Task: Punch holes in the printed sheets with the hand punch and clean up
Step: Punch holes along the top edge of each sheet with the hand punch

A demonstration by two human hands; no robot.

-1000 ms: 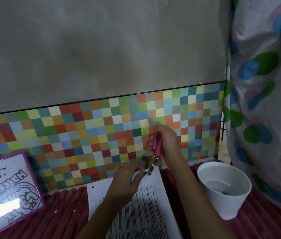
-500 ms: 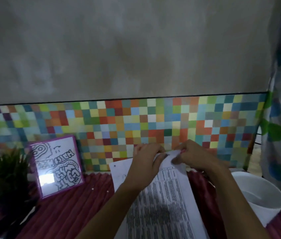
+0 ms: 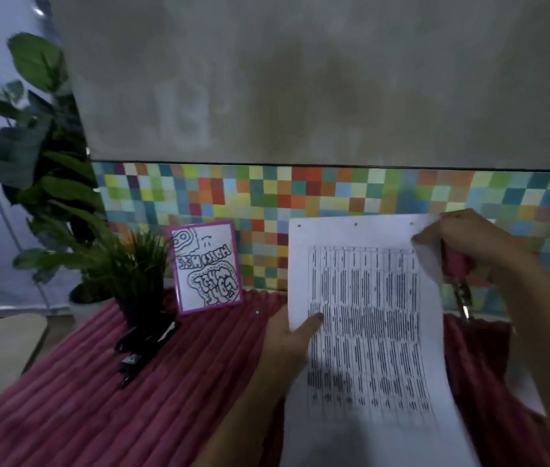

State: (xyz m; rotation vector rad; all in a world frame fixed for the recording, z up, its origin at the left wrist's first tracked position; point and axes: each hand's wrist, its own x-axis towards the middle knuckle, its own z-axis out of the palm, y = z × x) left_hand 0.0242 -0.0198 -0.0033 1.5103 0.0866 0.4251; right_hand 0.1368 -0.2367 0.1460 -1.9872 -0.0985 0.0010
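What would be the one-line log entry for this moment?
left hand: holds printed sheet upright | right hand: holds hand punch, top corner | three holes visible

— How's the light where I'm sitting?

— Dim and flat. The grey wall (image 3: 300,79) goes murky, with darker smudges toward twelve o'clock.

— Any glare?

— None I can see. The brightest thing is the printed sheet (image 3: 364,318) I'm holding; its text smears into streaks.

— And the edges?

— Soft. The leafy plant (image 3: 41,156) at nine o'clock blurs, and my right hand (image 3: 469,244) at three o'clock is smeared too. Straight lines bow outward.
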